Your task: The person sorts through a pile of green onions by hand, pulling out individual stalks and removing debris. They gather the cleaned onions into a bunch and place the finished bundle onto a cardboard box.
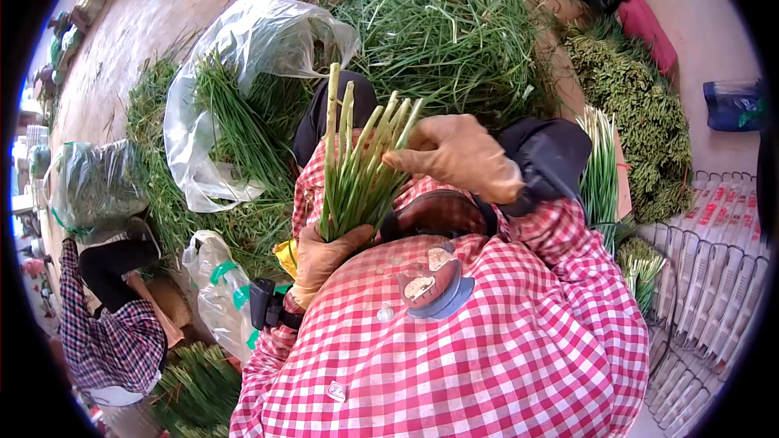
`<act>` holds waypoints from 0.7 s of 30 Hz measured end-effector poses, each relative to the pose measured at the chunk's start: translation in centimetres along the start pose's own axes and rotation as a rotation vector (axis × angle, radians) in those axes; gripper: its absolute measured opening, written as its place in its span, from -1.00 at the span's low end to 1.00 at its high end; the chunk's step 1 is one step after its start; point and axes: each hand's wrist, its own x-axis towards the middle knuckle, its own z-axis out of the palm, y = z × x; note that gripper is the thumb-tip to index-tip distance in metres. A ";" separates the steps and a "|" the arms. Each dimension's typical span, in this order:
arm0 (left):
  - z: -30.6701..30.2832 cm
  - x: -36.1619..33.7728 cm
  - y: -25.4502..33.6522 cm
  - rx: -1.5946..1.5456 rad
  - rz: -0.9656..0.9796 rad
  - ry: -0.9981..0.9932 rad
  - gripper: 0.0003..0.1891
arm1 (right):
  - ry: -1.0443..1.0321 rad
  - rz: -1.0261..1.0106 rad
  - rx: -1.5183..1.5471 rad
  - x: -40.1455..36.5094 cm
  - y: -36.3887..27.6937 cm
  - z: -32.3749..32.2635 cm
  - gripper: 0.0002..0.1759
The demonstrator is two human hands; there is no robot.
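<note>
My left hand (323,261), in a tan glove, is wrapped round the lower part of a bunch of green stalks (357,182). The stalks stand upright in front of my chest, their thick pale cut ends pointing up and fanning out unevenly. My right hand (471,158), gloved the same way, is beside the upper right of the bunch. Its thumb and fingers are apart, with the thumb tip right at the stalks. Below the hands is my red checked top (487,332), and my knees in dark trousers show beyond.
A clear plastic bag (182,138) of long greens lies ahead left. Loose green leaves (446,40) are heaped in front. To the right are a tied bundle (599,170), a green pile (637,122) and plastic crates (722,219). A person in a dark checked shirt (109,349) sits at left.
</note>
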 end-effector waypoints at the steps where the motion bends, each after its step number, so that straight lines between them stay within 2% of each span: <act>1: 0.1 -0.1 0.0 0.035 0.007 0.009 -0.67 | -0.029 0.024 0.222 0.5 1.0 0.8 -0.70; 2: 0.2 -0.1 0.0 0.004 0.010 -0.001 -0.67 | -0.061 0.048 0.441 0.8 1.6 1.2 -0.79; 4: 0.0 0.0 -0.3 -0.071 0.020 -0.011 -0.66 | -0.036 -0.417 0.466 0.5 2.4 0.0 -0.76; 6: -0.3 0.1 -0.6 -0.059 0.043 -0.006 -0.66 | -0.239 -0.491 0.973 -0.9 2.4 -2.4 -0.77; 7: -0.4 0.2 -0.8 -0.050 0.053 -0.007 -0.66 | -0.190 -0.566 1.070 -1.3 2.0 -2.9 -0.75; 8: -0.4 0.3 -0.9 -0.072 0.038 0.004 -0.66 | -0.406 -0.619 1.199 -1.7 1.7 -4.6 -0.73; 10: -0.3 0.5 -1.1 -0.110 0.009 0.017 -0.66 | -0.289 -0.678 1.132 -2.7 1.5 -7.1 -0.77; 12: 0.5 0.0 -0.3 -0.192 0.026 -0.040 -0.66 | 0.265 -0.311 0.590 -3.8 0.0 -8.1 -0.72; 13: 0.9 -0.2 -0.1 -0.236 0.034 -0.067 -0.65 | 0.536 -0.425 0.295 -2.1 0.5 -6.3 -0.71; 15: 0.8 0.0 -0.4 -0.157 0.051 -0.035 -0.64 | 0.590 -0.215 -0.010 -1.1 2.1 -4.5 -0.67; 17: 0.6 0.2 -0.8 -0.034 0.040 -0.002 -0.63 | 0.138 0.076 0.187 -2.5 -0.8 -2.5 -0.70; 19: 0.1 0.2 -0.9 0.136 0.004 0.029 -0.62 | 0.069 -0.020 0.115 -1.0 -0.5 0.1 -0.73; 20: 0.1 0.2 -0.8 0.189 0.017 0.027 -0.62 | 0.109 -0.100 0.215 -0.3 -0.2 1.0 -0.74; 21: 0.1 0.2 -0.6 0.240 0.032 0.027 -0.62 | 0.087 -0.088 0.327 -0.1 0.0 1.1 -0.75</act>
